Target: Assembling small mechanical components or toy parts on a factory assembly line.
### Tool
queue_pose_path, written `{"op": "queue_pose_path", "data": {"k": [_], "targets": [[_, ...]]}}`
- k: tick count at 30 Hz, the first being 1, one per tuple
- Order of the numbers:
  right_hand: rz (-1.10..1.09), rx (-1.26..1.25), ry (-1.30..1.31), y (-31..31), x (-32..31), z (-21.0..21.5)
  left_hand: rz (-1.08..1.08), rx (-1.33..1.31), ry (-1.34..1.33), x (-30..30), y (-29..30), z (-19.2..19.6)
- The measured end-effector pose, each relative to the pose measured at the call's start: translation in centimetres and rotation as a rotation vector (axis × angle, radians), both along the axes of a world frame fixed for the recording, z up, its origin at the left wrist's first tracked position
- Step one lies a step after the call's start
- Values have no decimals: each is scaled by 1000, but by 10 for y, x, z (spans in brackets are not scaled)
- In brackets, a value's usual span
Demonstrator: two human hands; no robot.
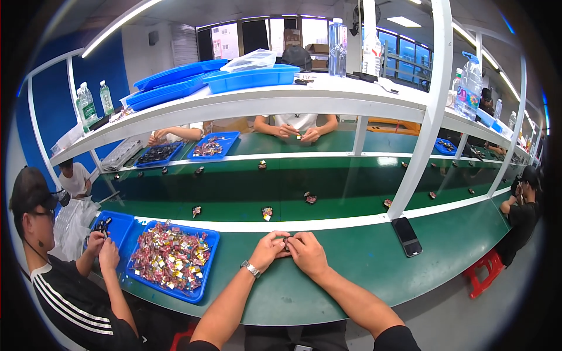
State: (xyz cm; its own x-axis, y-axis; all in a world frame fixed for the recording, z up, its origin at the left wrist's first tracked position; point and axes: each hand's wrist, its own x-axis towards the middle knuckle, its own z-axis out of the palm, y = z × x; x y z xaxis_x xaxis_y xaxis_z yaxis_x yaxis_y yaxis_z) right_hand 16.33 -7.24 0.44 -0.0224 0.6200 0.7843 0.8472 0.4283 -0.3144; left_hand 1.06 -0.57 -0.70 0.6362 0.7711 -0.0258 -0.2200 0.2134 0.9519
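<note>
Over the green bench top, my left hand (266, 253) and my right hand (308, 254) meet, fingertips pinched together. Between them is a small black part (286, 244), mostly covered by my fingers, so its kind cannot be made out. A watch with a metal band (251, 269) is on my left wrist. To the left of my forearm lies a blue tray (213, 245) heaped with small pink, yellow and silver pieces (172, 257).
A phone (406, 237) lies on the bench at my right. Beyond a white rail runs a green belt (345, 187) carrying scattered small parts (267, 213). White posts (422, 117) hold an overhead shelf. A co-worker (70, 281) sits close at left beside another blue tray (126, 225); a red stool (486, 272) stands at right.
</note>
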Motion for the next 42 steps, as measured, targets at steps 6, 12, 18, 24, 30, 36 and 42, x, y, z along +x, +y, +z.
{"op": "queue_pose_path", "data": {"k": [6, 12, 18, 24, 30, 36, 42], "targets": [[-61, -7, -62, 0, 0, -5, 2, 21, 28, 2, -2, 3], [-76, 39, -177, -2, -3, 11, 87, 35, 11, 6, 5, -6], [90, -67, -8, 13, 6, -4, 113, -9, -20, 5, 6, -6], [-334, 34, 54, 78, 106, -11, 138, 11, -52, 7, -1, 1], [-564, -335, 195, 105, 155, -18, 79, 39, 17, 4, 2, -4], [-675, -386, 57, 127, 101, -7, 109, 97, 71, 7, 2, -3], [-946, -325, -42, 156, 118, -22, 48, 156, 56, 11, 3, -4]]}}
